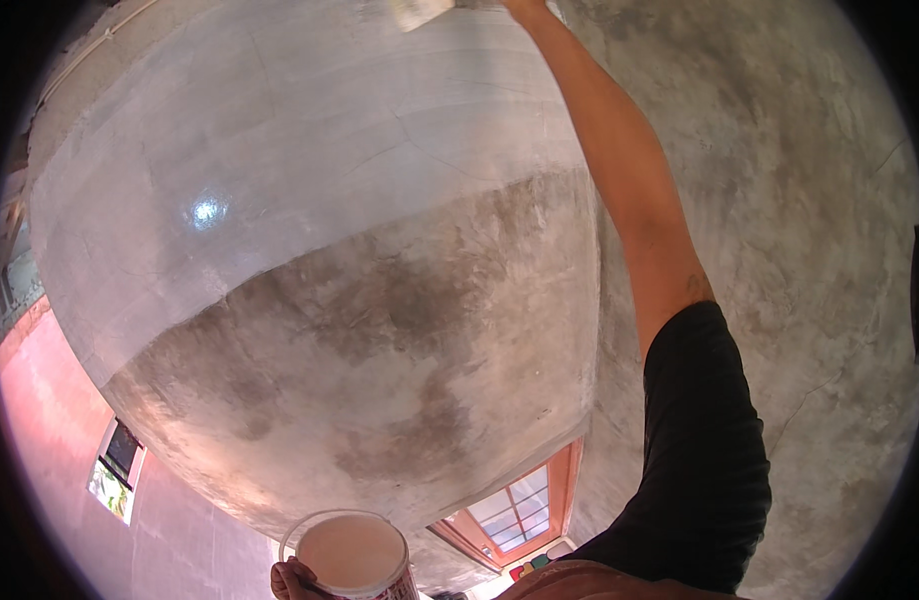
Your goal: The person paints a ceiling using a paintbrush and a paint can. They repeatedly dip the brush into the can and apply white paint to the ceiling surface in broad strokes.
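My right arm reaches high up the wall, and my right hand (525, 7) is partly cut off by the top edge of the view. It is closed on a wide, pale brush (419, 12), blurred and near the upper wall. Low in the view, my left hand (296, 580) grips the side of a white bucket (404, 562) by its rim and thin wire handle. Pale, creamy liquid (351, 552) fills much of the bucket. The wall's upper area has a smooth, light grey, shiny coat (309, 130); below a curved edge lies mottled brown-grey plaster (409, 330).
Another mottled plaster wall (799, 200) meets the coated one at a corner on the right. Below are a wooden-framed glass door (519, 515) and colourful items (534, 567) on the floor. A pink wall (54, 400) with a small window (117, 470) stands left.
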Demonstrator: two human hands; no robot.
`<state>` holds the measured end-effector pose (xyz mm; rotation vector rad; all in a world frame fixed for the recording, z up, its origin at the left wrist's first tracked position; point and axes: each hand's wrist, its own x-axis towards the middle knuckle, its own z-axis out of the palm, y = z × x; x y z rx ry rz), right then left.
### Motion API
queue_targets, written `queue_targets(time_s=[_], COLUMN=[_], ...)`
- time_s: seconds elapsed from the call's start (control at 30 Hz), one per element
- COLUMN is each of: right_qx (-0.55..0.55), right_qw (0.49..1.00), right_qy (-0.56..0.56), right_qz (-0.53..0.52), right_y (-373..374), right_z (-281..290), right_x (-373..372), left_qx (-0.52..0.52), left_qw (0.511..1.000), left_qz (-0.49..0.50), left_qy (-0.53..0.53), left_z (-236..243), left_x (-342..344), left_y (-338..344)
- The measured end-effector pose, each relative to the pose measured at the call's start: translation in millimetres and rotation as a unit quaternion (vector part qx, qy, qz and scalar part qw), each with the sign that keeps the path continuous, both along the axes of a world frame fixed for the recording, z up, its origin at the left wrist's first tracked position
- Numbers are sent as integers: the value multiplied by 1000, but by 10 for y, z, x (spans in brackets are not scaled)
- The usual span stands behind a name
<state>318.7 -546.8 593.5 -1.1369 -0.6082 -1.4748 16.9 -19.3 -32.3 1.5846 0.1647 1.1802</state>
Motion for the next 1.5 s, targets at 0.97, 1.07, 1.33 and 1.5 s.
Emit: queue_targets(time_s=[0.97, 1.07, 1.33, 1.5], right_qx=[-100, -166, -105, -9], right_qw=[862, 911, 936, 870], right_qy=[-102, -119, -190, -145], right_qz=[-487, -359, -277, -472], right_y=[945, 1648, 1344, 1], right_z=[-131, -285, -300, -189], right_x=[117, -156, -902, -716], left_qx=[228, 228, 227, 228], left_qw=[958, 955, 963, 966], left_qz=[174, 188, 143, 108], left_qy=[4, -25, 26, 48], left_z=[-936, -942, -670, -600], left_x=[-9, 86, 29, 106], left_y=[637, 624, 565, 526])
